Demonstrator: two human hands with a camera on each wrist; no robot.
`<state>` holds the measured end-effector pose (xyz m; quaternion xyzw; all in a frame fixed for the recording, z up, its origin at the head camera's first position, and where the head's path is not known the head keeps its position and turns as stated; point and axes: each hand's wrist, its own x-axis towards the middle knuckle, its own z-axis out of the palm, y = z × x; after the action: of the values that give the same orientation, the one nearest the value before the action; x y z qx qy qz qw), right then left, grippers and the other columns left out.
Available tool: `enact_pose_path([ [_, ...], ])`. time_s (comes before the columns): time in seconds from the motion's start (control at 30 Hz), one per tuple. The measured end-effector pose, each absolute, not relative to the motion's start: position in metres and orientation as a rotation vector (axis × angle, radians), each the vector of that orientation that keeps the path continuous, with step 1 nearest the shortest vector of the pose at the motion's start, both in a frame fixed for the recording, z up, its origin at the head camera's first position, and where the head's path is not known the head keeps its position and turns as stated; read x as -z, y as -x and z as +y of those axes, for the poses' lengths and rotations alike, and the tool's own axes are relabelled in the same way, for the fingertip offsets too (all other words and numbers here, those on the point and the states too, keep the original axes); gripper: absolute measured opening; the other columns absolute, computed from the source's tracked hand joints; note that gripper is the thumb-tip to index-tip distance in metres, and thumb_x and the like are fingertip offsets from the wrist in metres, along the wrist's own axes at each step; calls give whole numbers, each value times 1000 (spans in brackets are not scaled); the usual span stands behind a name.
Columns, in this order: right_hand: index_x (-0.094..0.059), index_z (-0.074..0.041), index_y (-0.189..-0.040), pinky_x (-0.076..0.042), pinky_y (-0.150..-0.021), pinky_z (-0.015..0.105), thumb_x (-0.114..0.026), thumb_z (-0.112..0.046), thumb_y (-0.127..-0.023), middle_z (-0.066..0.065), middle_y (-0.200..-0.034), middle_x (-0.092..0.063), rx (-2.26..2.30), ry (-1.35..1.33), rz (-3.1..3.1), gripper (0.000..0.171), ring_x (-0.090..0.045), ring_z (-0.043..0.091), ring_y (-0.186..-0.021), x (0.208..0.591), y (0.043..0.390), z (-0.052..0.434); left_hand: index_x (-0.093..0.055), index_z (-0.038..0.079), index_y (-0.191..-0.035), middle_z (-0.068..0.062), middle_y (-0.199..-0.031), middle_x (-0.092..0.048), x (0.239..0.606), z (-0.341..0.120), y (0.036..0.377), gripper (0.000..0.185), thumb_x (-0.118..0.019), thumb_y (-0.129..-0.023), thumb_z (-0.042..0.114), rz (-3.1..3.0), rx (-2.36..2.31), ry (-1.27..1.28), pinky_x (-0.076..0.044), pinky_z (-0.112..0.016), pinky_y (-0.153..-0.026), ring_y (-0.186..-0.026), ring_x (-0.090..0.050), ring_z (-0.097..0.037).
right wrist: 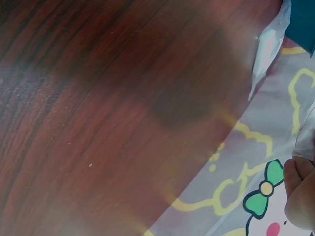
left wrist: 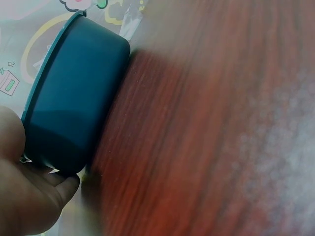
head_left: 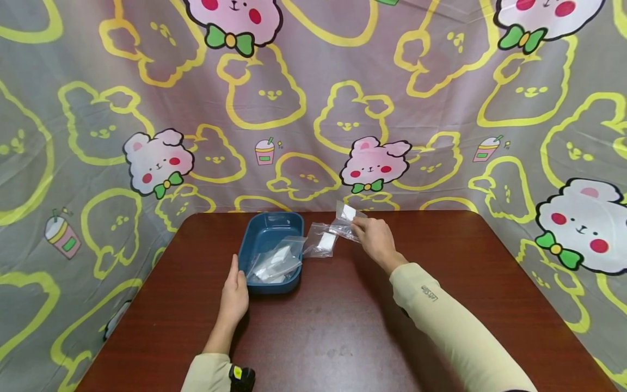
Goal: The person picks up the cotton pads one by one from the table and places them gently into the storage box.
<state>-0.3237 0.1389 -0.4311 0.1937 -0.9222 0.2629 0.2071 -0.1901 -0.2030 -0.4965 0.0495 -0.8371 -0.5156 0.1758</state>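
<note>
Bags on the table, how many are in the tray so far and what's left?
Done: a few clear bags lie in the blue tray; exact count unclear. In hand: the right hand pinches one bag while the left hand steadies the tray. Left: another bag beside it.

Teal-blue tray (head_left: 261, 234), dark red-brown wood-grain table (head_left: 343, 326), grey backdrop (head_left: 313, 81) with yellow-outlined bears.
</note>
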Motion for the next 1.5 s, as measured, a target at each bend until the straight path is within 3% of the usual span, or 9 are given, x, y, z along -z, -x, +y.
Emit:
enact_pose_path([
  [0.23,-79,-15,-108,-52,-69,43,-71,-19,-96,4,-92,-75,-789,-541,-2573,15,-64,22,-73,427,319,130,-16,6,-161,-21,-162,-22,496,-205,195,56,-35,-108,7,-2418,1484,-179,-21,-54,-118,-147,-23,-38],
  [0.33,-79,-14,-115,-56,-79,44,-71,-20,-96,6,-108,-75,-808,-550,-2577,21,-71,24,-89,426,317,126,-15,7,-162,-19,-163,-20,495,-205,195,57,-34,-108,7,-2424,1495,-185,-20,-52,-119,-147,-23,-36],
  [0.47,-78,-13,-117,-55,-89,45,-71,-19,-96,7,-115,-73,-812,-578,-2575,23,-70,27,-104,425,315,121,-13,8,-162,-15,-165,-17,494,-204,194,57,-33,-109,8,-2435,1506,-174,-18,-50,-120,-149,-20,-33],
  [1.07,-80,-14,-112,-54,-93,40,-74,-16,-93,4,-116,-73,-828,-759,-2521,19,-70,20,-105,424,300,81,-8,8,-162,-15,-166,-13,494,-207,191,57,-31,-109,9,-2461,1524,-165,-16,-51,-120,-150,-15,-34],
  [1.5,-77,-15,-117,-49,-101,36,-71,-22,-96,0,-120,-72,-784,-969,-2494,23,-63,16,-119,417,284,32,-10,8,-162,-18,-164,-16,494,-206,190,57,-31,-109,8,-2450,1515,-190,-17,-51,-120,-149,-17,-36],
])
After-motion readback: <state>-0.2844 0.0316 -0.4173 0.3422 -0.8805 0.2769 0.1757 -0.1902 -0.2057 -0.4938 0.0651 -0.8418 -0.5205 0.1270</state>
